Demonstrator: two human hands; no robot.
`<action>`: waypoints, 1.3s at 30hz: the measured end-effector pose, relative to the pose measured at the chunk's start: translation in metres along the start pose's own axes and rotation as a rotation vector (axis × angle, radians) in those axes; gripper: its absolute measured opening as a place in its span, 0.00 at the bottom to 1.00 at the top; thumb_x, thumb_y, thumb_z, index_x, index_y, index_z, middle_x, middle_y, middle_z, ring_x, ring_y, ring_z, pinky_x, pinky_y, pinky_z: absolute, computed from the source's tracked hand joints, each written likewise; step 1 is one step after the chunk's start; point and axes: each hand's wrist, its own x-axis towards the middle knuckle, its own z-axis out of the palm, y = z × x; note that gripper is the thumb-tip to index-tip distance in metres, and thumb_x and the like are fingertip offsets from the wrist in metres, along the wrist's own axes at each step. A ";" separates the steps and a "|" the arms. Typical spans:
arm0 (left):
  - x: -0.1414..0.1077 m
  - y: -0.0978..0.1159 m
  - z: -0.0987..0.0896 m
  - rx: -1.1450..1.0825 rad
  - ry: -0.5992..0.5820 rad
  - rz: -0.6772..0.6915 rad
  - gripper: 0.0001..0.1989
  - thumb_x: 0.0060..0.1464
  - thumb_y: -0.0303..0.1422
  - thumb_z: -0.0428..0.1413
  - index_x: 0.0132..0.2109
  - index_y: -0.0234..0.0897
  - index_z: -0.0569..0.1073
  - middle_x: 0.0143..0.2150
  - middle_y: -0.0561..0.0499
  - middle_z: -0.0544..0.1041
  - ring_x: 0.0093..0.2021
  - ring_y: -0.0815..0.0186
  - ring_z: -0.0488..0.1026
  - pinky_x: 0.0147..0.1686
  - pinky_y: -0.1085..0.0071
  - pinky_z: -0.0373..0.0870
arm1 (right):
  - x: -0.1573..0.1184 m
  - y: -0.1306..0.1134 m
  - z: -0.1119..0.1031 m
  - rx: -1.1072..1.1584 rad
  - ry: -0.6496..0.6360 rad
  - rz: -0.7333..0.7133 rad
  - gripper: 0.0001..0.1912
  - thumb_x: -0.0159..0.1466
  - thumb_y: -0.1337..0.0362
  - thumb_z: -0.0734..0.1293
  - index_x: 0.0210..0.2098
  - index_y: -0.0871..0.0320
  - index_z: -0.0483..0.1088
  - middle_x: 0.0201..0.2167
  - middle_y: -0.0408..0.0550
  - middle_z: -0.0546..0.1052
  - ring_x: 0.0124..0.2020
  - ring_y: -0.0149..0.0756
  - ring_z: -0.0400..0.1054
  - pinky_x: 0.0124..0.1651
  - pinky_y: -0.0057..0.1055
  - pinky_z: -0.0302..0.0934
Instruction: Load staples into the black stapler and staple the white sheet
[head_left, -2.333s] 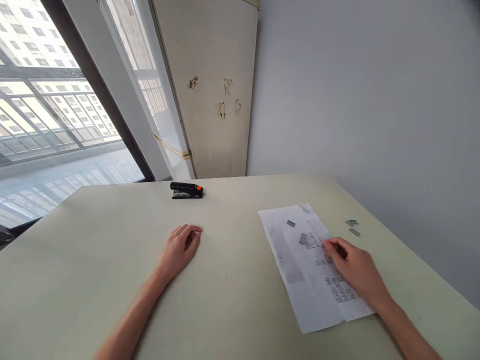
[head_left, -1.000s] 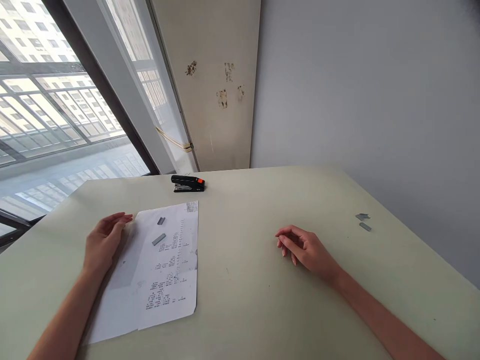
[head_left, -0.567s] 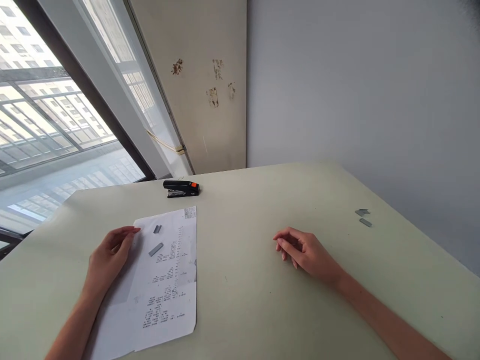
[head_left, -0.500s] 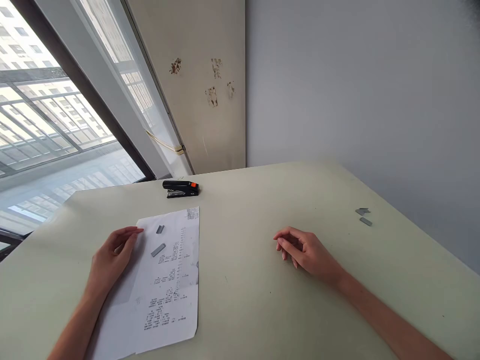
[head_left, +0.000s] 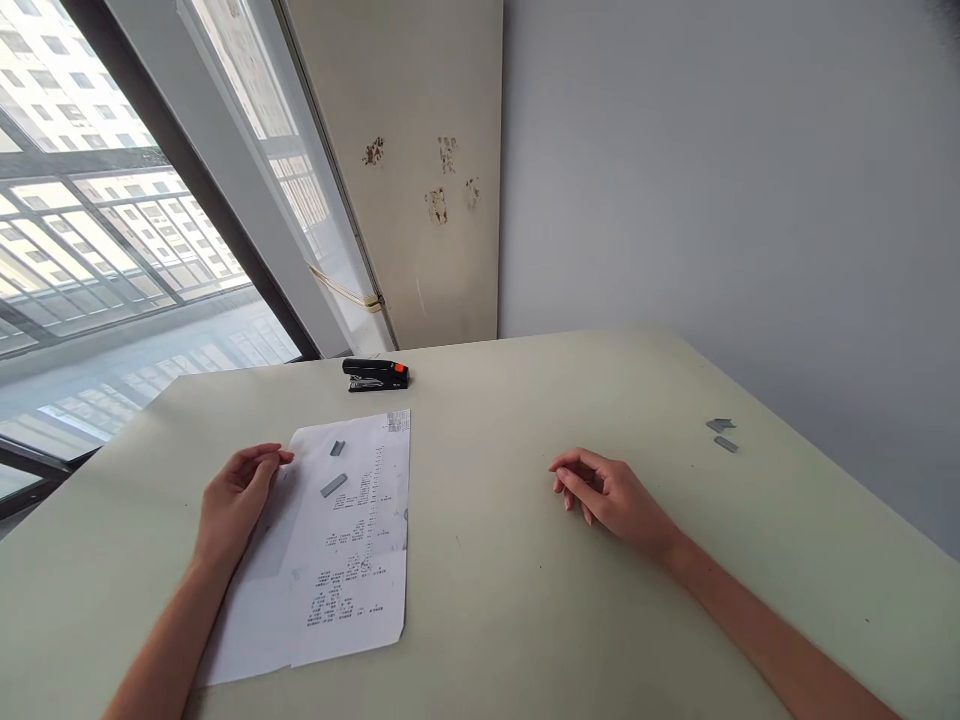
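My left hand rests on the left edge of printed paper sheets, thumb and fingers drawn together, with nothing visible in them. Just right of its fingertips, a short grey staple strip and a longer staple strip lie on the paper. Beyond the sheets stands a black stapler with an orange patch. My right hand lies on the bare tabletop, fingers loosely curled and thumb against the index finger; I see nothing held. Its palm side is partly hidden.
Grey staple pieces lie near the right side of the pale table. A grey wall and a stained beige panel stand behind the table. At the left is a window with a dark frame.
The view has shifted slightly, so the table things sit a little differently in the picture. My left thumb looks closer to the fingers. My right hand keeps its curled pose.
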 end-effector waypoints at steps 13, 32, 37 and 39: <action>0.035 0.022 0.022 0.289 0.007 0.206 0.16 0.58 0.43 0.52 0.48 0.41 0.76 0.43 0.47 0.84 0.43 0.53 0.82 0.48 0.57 0.78 | -0.001 0.002 0.001 0.028 -0.021 -0.005 0.18 0.72 0.48 0.64 0.43 0.55 0.75 0.35 0.49 0.79 0.30 0.35 0.73 0.26 0.29 0.65; 0.127 0.107 0.114 0.778 -0.343 0.690 0.15 0.57 0.43 0.58 0.47 0.39 0.76 0.50 0.38 0.82 0.56 0.42 0.75 0.58 0.51 0.62 | 0.004 0.000 0.002 0.063 -0.041 -0.032 0.15 0.72 0.51 0.63 0.43 0.55 0.74 0.35 0.48 0.79 0.29 0.33 0.71 0.25 0.28 0.61; 0.106 0.127 0.107 0.778 -0.316 0.769 0.16 0.63 0.45 0.54 0.48 0.39 0.76 0.47 0.39 0.82 0.53 0.44 0.76 0.56 0.52 0.63 | 0.003 -0.003 0.001 0.063 -0.050 -0.034 0.15 0.72 0.51 0.63 0.43 0.55 0.74 0.35 0.47 0.79 0.30 0.33 0.72 0.26 0.27 0.61; 0.087 0.139 0.106 0.761 -0.295 0.821 0.18 0.68 0.44 0.48 0.54 0.38 0.74 0.52 0.37 0.79 0.55 0.43 0.74 0.57 0.51 0.63 | 0.002 -0.003 0.001 0.084 -0.051 -0.029 0.16 0.72 0.50 0.63 0.43 0.56 0.75 0.35 0.47 0.79 0.29 0.33 0.72 0.25 0.27 0.62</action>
